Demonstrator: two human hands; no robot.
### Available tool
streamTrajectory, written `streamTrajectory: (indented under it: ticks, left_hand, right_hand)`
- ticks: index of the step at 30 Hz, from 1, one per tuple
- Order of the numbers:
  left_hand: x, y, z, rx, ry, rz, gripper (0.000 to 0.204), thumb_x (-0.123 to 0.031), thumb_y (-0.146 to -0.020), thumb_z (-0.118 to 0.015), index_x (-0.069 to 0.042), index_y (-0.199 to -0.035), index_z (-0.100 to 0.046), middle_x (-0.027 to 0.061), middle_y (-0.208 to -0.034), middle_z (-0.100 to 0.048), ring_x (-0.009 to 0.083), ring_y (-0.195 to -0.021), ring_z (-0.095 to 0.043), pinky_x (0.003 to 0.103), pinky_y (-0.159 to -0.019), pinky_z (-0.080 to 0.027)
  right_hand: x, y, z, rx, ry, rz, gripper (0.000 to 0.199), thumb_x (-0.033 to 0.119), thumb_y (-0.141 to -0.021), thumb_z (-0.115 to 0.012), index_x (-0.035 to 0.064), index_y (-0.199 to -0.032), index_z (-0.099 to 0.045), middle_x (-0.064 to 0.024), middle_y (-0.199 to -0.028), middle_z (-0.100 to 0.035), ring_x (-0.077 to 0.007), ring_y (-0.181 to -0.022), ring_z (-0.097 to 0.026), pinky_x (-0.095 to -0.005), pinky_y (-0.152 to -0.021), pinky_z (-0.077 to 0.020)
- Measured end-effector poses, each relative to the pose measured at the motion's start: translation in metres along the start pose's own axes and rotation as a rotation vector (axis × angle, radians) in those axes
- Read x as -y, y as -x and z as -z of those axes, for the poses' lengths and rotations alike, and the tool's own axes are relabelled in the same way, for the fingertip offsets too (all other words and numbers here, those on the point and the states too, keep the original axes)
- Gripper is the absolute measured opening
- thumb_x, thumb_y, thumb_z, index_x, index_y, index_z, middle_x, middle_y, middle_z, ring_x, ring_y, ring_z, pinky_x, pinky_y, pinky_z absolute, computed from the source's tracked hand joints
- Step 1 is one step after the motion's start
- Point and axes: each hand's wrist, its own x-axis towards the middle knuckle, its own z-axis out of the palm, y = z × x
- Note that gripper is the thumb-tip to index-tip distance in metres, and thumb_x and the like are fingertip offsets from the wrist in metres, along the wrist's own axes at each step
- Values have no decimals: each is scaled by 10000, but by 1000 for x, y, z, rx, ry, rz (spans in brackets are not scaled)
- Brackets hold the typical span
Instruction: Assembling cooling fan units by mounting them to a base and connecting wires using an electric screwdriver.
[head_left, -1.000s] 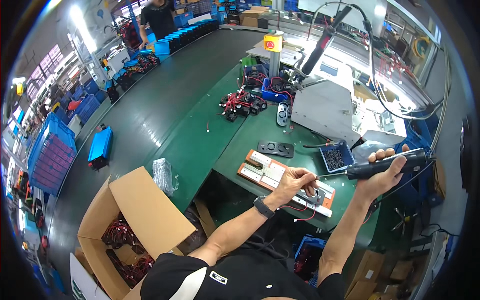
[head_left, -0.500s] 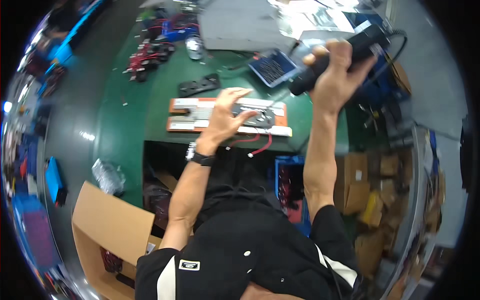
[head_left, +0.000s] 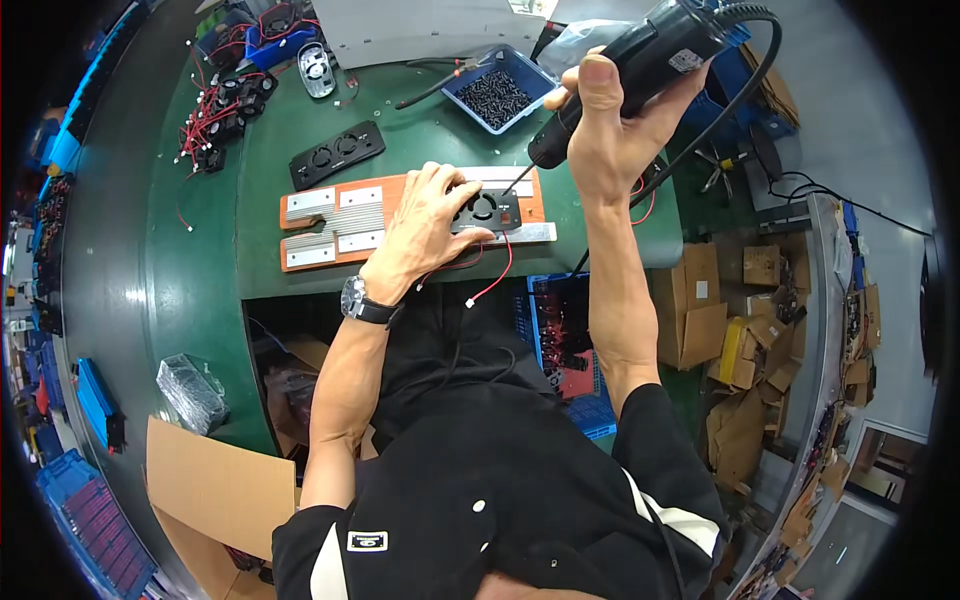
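Note:
My right hand [head_left: 612,150] is wrapped round a black corded electric screwdriver [head_left: 655,55], tilted so its thin bit slants down to the left. The bit's tip meets the upper right part of a black panel [head_left: 490,212] with round fan grilles, though I cannot make out a screw there. My left hand [head_left: 425,222] grips that panel, thumb on the near edge and fingers across the far side, covering its left part. Under the panel lies an orange-brown fixture board [head_left: 330,225] with metal strips. Red wires [head_left: 495,283] with a white connector hang off the near edge.
Behind the fixture lie another black fan panel [head_left: 337,155], a blue tray of black screws [head_left: 495,100] and pliers [head_left: 440,82]. Wired fans [head_left: 225,110] pile up at far left. The screwdriver's cord [head_left: 735,115] loops at right. An open carton [head_left: 220,480] stands at lower left.
The screwdriver in my right hand has come down so its bit reaches the panel. My left hand's spread fingers have closed onto the panel. The whole view has shifted.

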Motion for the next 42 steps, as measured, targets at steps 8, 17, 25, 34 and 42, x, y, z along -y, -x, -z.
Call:
streamTrajectory:
  ticks: [8, 17, 25, 34, 42]
  left_hand:
    - [6, 0, -6, -38, 95, 16, 646, -251, -696, -914, -25, -1253, -678, 147, -1165, -619, 339, -1103, -584, 435, -989, -481]
    - [8, 0, -7, -38, 97, -3, 619, -262, -703, -909, -15, -1225, -686, 135, -1144, -632, 331, -1108, -584, 428, -986, -483]
    - [9, 1, -7, -28, 100, 9, 647, -237, -683, -914, -23, -1247, -681, 128, -1136, -649, 326, -1089, -597, 431, -983, -486]
    - [10, 0, -6, -22, 102, 19, 643, -251, -688, -913, -35, -1253, -692, 125, -1139, -642, 320, -1082, -593, 426, -968, -490]
    - [8, 1, -9, -35, 82, 22, 631, -268, -700, -905, -48, -1253, -695, 119, -1126, -640, 317, -1071, -593, 429, -961, -489]
  right_hand:
    - [-12, 5, -4, 19, -37, -20, 665, 229, -988, -731, 75, -1428, -257, -72, -935, -624, -143, -676, -648, -298, -579, -589]
    - [-22, 11, -2, 33, -33, 1, 579, 208, -986, -729, 67, -1345, -297, -72, -924, -627, -144, -660, -643, -295, -580, -585]
    - [-25, 13, -2, 113, -21, 52, 524, 192, -981, -730, 50, -1297, -337, -74, -901, -630, -143, -659, -644, -295, -579, -582]
    - [-28, 12, 0, 135, -10, 92, 516, 203, -987, -717, 56, -1306, -339, -87, -929, -641, -149, -665, -642, -305, -580, -588]
    - [-29, 21, -8, 123, -169, 27, 597, 215, -990, -716, 110, -1412, -307, -88, -960, -645, -158, -695, -651, -310, -575, -593]
